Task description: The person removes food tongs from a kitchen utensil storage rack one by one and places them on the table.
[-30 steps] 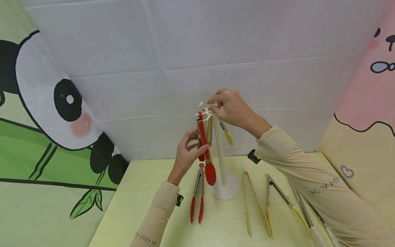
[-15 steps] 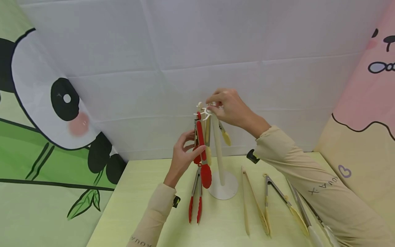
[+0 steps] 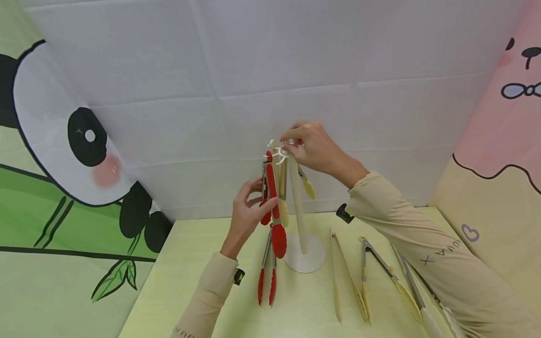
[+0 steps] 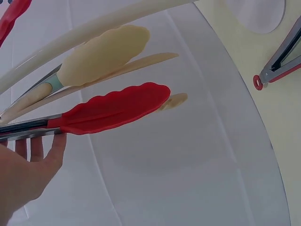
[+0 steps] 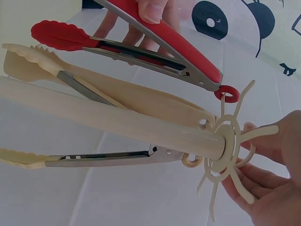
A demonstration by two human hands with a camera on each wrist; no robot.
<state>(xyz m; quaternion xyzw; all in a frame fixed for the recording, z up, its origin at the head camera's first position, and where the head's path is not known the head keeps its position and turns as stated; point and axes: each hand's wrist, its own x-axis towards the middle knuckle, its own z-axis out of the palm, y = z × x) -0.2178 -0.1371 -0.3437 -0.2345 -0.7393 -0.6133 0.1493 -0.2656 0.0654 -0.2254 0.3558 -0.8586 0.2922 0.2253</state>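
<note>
My left hand [image 3: 246, 206] holds a pair of red-and-steel tongs [image 3: 272, 192], thumb on the near red handle and fingers behind. They hang head down beside a cream hook stand [image 3: 298, 202]. In the right wrist view, the tongs' red ring [image 5: 227, 93] is around one of the stand's hooks. My right hand [image 3: 310, 145] pinches the top hub [image 5: 221, 153] of the stand between thumb and fingers. Hanging from other hooks are beige flat tongs [image 5: 136, 101] and steel tongs with cream tips [image 5: 113, 159]. Another cream-tipped pair [image 5: 75, 80] overlaps the post.
Red-tipped tongs [image 3: 267, 274] lie on the pale yellow table [image 3: 177, 281], left of the stand's round base [image 3: 306, 260]. To the right lie beige tongs [image 3: 351, 277], cream-tipped tongs [image 3: 389, 272] and white-tipped ones [image 3: 431, 319] partly under the right sleeve. A white cloth [image 3: 169, 70] hangs behind.
The red tongs' lower end and my left hand have shifted slightly left. My right hand stays at the stand's top. The whole head view has drifted a little.
</note>
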